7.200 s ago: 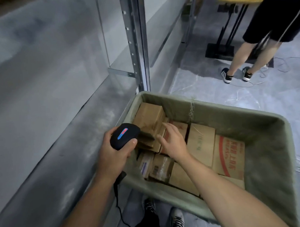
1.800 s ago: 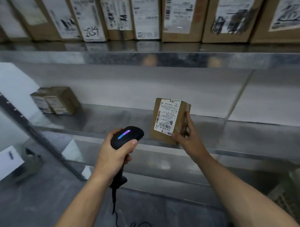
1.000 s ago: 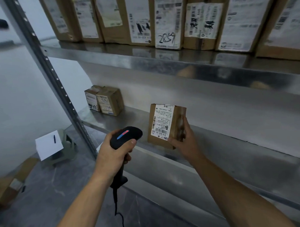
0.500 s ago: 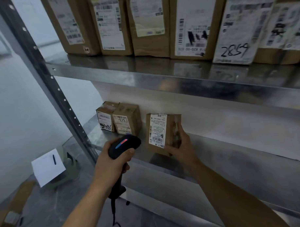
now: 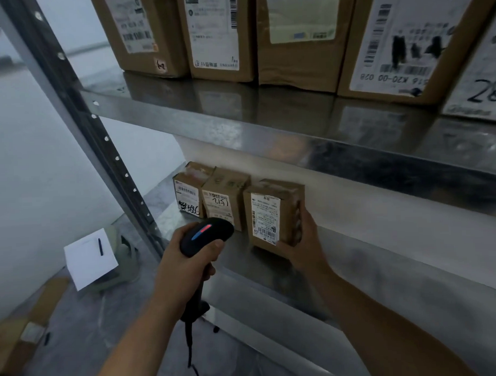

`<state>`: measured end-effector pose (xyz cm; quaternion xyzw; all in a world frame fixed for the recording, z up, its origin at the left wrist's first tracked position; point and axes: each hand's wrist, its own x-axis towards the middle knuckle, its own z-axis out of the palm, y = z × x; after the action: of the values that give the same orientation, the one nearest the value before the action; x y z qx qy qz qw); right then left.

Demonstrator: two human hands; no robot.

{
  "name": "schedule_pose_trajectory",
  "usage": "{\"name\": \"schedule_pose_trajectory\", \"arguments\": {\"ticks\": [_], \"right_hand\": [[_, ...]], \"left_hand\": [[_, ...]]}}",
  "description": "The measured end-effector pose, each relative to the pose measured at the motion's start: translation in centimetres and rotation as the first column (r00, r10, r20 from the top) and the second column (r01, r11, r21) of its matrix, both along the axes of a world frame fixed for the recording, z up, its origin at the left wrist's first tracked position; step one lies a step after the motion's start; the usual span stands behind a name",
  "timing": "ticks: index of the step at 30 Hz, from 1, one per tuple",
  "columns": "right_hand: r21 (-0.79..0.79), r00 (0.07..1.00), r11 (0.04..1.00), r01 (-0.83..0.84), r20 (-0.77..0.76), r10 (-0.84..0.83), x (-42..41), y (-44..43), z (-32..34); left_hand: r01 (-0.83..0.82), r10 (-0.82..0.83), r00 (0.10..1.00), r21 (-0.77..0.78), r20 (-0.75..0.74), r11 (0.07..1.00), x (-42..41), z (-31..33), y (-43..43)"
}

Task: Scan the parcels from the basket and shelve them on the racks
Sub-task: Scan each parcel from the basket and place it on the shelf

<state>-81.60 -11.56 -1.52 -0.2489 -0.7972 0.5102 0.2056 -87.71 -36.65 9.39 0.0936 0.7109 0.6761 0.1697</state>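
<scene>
Open shelf (image 5: 398, 269) to the right (boxes (image 5: 225, 188) leftward)

Glossy metal shelf (image 5: 267, 131), matt cardboard parcel (image 5: 273, 215)

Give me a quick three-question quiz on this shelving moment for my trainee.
1. True or false: the left hand grips the barcode scanner.
2. The right hand holds its labelled parcel at: A the upper shelf, B the lower shelf, C the floor.
3. How many small parcels stand left of it on that shelf?
Key: 1 true; 2 B; 3 two.
</scene>
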Motion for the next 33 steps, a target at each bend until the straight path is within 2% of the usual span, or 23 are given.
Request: {"name": "schedule_pose_trajectory", "arguments": {"ticks": [4,10,16,25,33], "right_hand": [[-0.052,1.000,0.998,0.020,-0.005,-0.020,-1.8,0.1,0.5],[-0.046,1.000,0.999,0.000,-0.026,-0.001,-3.2,1.5,-0.7],[-0.150,0.998,0.989,0.003,-0.059,-0.012,-4.1,1.5,-1.0],[-0.230,0.993,0.971,0.066,-0.083,-0.087,-5.1,-0.3,-0.3],[-0.252,0.981,0.950,0.186,0.000,-0.192,-5.7,-2.3,0.5]], "left_hand": [[-0.029,0.029,1.000,0.018,-0.006,0.999,-1.0,0.4,1.6],[-0.078,0.079,0.996,0.043,-0.039,0.996,-2.4,0.0,3.3],[-0.066,0.067,0.997,0.037,-0.027,0.997,-2.7,-0.1,4.3],[0.031,-0.030,0.999,0.042,-0.029,0.999,-5.5,0.2,3.8],[0.140,-0.140,0.990,0.011,-0.003,0.990,-7.4,0.4,0.4]]}}
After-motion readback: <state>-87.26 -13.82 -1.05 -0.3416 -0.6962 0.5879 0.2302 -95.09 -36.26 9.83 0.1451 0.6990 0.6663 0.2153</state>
